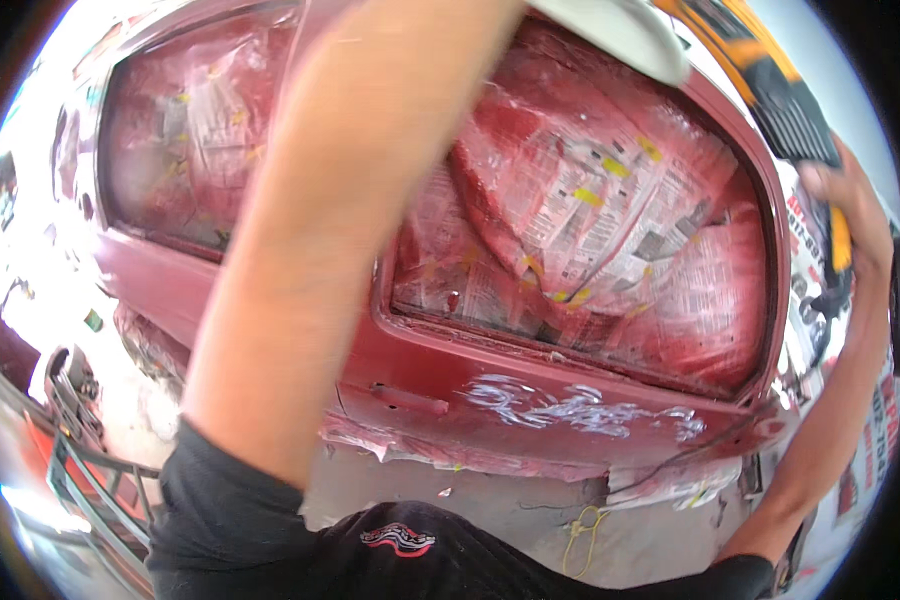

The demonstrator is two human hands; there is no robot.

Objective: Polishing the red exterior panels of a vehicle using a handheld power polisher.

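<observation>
At the upper right my right hand (855, 205) is closed around the rear handle of a yellow-and-black power polisher (755, 70). The edge of a white round pad (630, 40) shows beside the polisher's body, over the top of a red car's window frame; whether it touches the car I cannot tell. My left forearm (310, 220) crosses in front of the red car door (440, 350), slightly blurred, and its hand is cut off by the top edge. White streaks (580, 408) of a smeared substance lie on the door panel below the window.
Newspaper masking (610, 210) under red-tinted film fills the window openings. A yellow cord loop (582, 540) lies on the grey floor (510, 510). A metal frame (100, 480) stands at the lower left. Printed banners (875, 430) hang at the right.
</observation>
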